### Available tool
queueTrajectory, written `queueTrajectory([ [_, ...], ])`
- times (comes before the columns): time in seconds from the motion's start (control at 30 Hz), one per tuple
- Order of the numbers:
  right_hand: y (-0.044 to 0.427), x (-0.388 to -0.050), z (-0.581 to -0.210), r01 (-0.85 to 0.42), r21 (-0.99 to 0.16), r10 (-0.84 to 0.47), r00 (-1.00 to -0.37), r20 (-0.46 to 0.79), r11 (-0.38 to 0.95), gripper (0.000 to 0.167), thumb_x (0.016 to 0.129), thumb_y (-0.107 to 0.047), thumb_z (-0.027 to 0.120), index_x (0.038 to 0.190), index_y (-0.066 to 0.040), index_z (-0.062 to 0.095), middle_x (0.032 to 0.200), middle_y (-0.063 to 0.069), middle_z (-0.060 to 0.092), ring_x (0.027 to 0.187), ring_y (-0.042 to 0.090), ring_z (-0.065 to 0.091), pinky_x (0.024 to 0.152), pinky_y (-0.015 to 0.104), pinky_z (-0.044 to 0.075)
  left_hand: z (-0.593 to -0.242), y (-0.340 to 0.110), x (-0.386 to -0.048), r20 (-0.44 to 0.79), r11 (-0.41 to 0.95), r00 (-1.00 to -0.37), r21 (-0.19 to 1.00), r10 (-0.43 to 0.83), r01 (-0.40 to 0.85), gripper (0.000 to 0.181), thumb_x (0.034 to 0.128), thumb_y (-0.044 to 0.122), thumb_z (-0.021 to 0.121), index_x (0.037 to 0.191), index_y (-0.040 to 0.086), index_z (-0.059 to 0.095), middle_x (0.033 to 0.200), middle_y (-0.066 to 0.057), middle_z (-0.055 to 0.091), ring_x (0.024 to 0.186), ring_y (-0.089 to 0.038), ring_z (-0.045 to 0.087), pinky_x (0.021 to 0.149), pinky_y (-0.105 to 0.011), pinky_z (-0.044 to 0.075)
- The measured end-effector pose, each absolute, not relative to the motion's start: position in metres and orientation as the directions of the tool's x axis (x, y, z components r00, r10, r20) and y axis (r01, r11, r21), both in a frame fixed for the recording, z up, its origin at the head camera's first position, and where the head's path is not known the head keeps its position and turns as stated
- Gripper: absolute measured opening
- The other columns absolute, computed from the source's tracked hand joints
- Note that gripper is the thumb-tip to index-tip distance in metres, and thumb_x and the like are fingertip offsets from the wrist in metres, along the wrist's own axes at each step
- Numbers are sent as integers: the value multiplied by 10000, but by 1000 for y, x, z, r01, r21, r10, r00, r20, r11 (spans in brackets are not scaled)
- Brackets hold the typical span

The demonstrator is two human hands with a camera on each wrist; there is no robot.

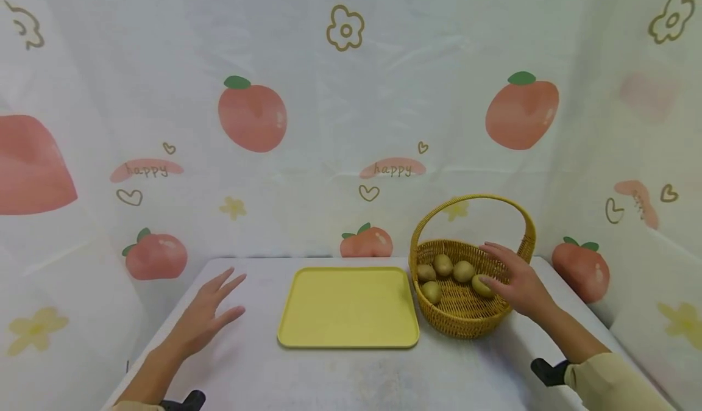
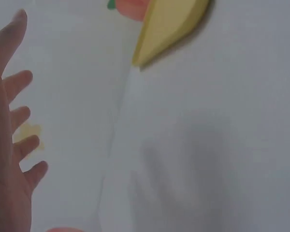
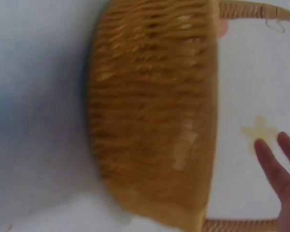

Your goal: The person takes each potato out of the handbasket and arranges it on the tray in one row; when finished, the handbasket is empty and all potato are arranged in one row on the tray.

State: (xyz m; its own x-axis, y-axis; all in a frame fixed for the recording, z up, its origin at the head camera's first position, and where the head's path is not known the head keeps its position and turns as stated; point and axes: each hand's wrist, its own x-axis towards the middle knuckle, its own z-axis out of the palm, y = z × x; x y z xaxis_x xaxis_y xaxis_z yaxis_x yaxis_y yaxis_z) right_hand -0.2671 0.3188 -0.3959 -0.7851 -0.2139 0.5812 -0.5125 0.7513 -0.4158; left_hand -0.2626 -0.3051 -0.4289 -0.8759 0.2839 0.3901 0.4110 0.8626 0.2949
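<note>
A wicker basket (image 1: 460,327) with a tall arched handle stands at the right of the table, and several brownish-green oval pieces of produce that look like kiwis (image 1: 464,271) lie in it. My right hand (image 1: 521,283) is over the basket's right side with its fingers extended, holding nothing. Its thumb appears close to the rightmost kiwi (image 1: 482,286); whether they touch I cannot tell. To the left, my left hand (image 1: 200,319) hovers above the table, fingers spread and nothing in them. Between the hands lies a bare yellow tray (image 1: 348,307), nearest to the basket.
The white-covered table (image 1: 356,377) meets a fruit-printed curtain (image 1: 307,203) at its back and sides. The basket's handle (image 1: 425,219) arches up beside my right hand. In the right wrist view the basket's woven wall (image 3: 154,111) fills the middle.
</note>
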Motion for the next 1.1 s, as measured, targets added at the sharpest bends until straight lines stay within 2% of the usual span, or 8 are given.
queueTrajectory([
  [0.03,315,-270,-393,-507,-436,-215,-798,562,743,572,857,-149,749,1370,-47,518,1392,196,485,1170,400,524,839,531,539,-427,-301,-263,373,856,-885,322,279,405,649,927,461,588,1494,207,403,1542,-183,296,1366,-457,253,993,-761,226],
  [0.13,306,-280,-384,-466,-535,-210,-858,469,704,540,891,-175,717,1365,-26,508,1373,224,489,1134,422,550,851,604,509,-421,-292,-262,355,825,-896,398,266,402,611,947,430,568,1485,181,416,1544,-186,289,1369,-471,245,978,-780,213],
  [0.23,301,-291,-376,-405,-641,-228,-911,344,652,545,923,-212,676,1388,-9,475,1373,255,483,1140,430,555,872,586,507,-419,-284,-264,352,789,-901,464,254,403,591,963,403,555,1481,156,417,1540,-196,290,1374,-470,245,990,-770,224],
  [0.33,297,-304,-371,-321,-780,-275,-941,197,538,585,945,-216,643,1420,35,411,1395,311,426,1170,444,526,862,534,534,-418,-277,-266,351,758,-905,514,240,401,597,963,396,569,1475,128,420,1518,-203,329,1349,-451,316,1002,-702,321],
  [0.43,294,-316,-371,-220,-877,-325,-942,78,427,606,962,-204,618,1439,63,357,1394,358,374,1187,464,495,856,515,546,-419,-271,-269,352,737,-910,552,217,390,611,941,394,618,1453,108,444,1469,-196,409,1292,-417,419,976,-608,430],
  [0.7,283,-336,-374,-94,-916,-397,-915,-74,389,558,982,-163,564,1444,58,342,1414,348,345,1195,448,491,965,582,456,-426,-257,-274,316,632,-934,692,169,349,569,914,327,684,1395,79,506,1403,-174,500,1239,-372,509,990,-521,449],
  [0.93,274,-345,-388,28,-935,-429,-883,-189,354,498,978,-118,564,1397,87,391,1270,290,476,1110,423,513,936,579,476,-441,-245,-278,241,487,-960,828,143,280,515,915,235,692,1371,63,526,1386,-157,526,1225,-373,528,957,-440,500],
  [1.1,266,-348,-396,86,-915,-444,-854,-272,394,469,982,-176,572,1346,86,437,1285,246,506,1137,377,500,920,551,493,-455,-240,-277,173,408,-979,890,105,201,484,921,159,678,1368,49,529,1373,-156,537,1217,-346,541,962,-420,502],
])
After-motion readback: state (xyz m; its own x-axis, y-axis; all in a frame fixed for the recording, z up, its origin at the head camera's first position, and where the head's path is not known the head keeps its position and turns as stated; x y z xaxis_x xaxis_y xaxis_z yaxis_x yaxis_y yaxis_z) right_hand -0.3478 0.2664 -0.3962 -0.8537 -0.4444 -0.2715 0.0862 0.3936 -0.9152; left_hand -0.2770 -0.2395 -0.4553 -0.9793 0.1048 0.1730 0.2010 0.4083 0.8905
